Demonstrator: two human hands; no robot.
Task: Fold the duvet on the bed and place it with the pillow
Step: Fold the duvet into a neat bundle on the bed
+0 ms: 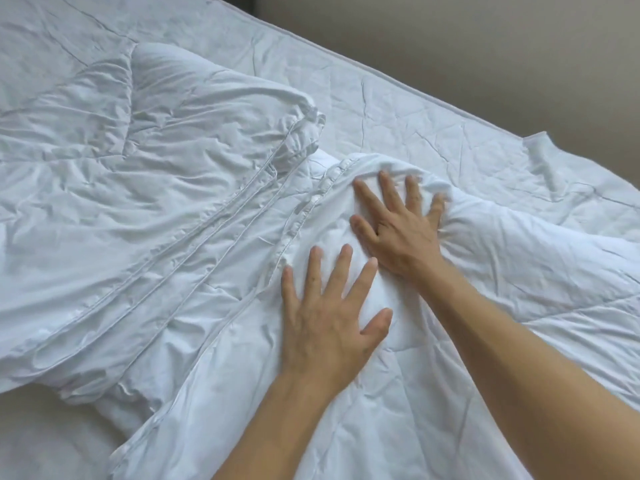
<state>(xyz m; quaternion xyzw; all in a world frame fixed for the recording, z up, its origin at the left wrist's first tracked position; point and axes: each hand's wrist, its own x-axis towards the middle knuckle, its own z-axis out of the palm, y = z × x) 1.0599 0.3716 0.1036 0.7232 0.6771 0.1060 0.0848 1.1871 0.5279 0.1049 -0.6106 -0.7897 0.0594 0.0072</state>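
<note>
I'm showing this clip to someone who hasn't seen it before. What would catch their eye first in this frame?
Two bare hands pressed flat, fingers spread, on the white duvet at centre: the left hand nearer the camera, the right hand just beyond it at a puffy fold. Next, the duvet's piped edges stacked in layers running diagonally to the left, with the wrinkled bed sheet bare behind.

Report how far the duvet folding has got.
Done: the duvet lies in stacked layers, piped edges roughly lined up. In hand: the left hand and right hand press flat on its puffed nearer part. Left: finishing the fold and placing it; no pillow clearly visible.
</note>
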